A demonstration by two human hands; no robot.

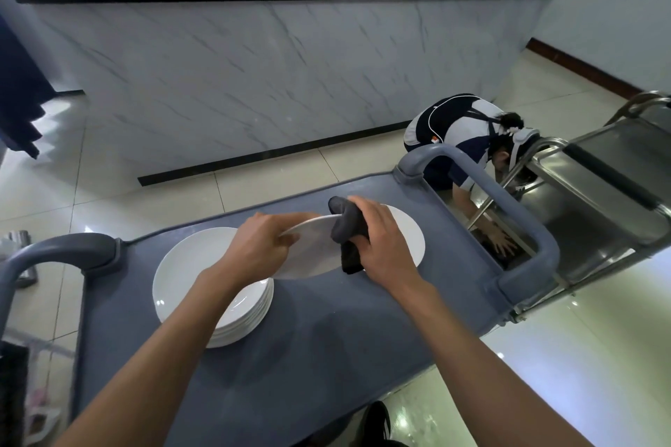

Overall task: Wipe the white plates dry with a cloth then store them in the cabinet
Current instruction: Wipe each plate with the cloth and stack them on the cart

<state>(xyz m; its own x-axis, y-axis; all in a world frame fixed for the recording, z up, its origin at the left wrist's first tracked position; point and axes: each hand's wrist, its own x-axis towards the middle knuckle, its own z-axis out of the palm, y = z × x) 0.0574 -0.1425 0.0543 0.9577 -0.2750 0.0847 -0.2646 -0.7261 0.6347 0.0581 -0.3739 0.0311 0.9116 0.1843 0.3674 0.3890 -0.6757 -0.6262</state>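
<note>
My left hand [259,245] grips the near edge of a white plate [316,254] and holds it tilted above the grey cart top [326,337]. My right hand [381,243] holds a dark grey cloth [346,229] folded over the plate's rim. Another white plate [410,232] lies flat on the cart behind the held one. A stack of several white plates [192,283] sits on the cart to the left, partly under my left forearm.
The cart has grey handles at its left [61,250] and right [523,229] ends. A person [468,134] kneels on the floor beyond the right end, reaching into a steel trolley [595,200]. A marble-fronted counter [272,76] runs across the back.
</note>
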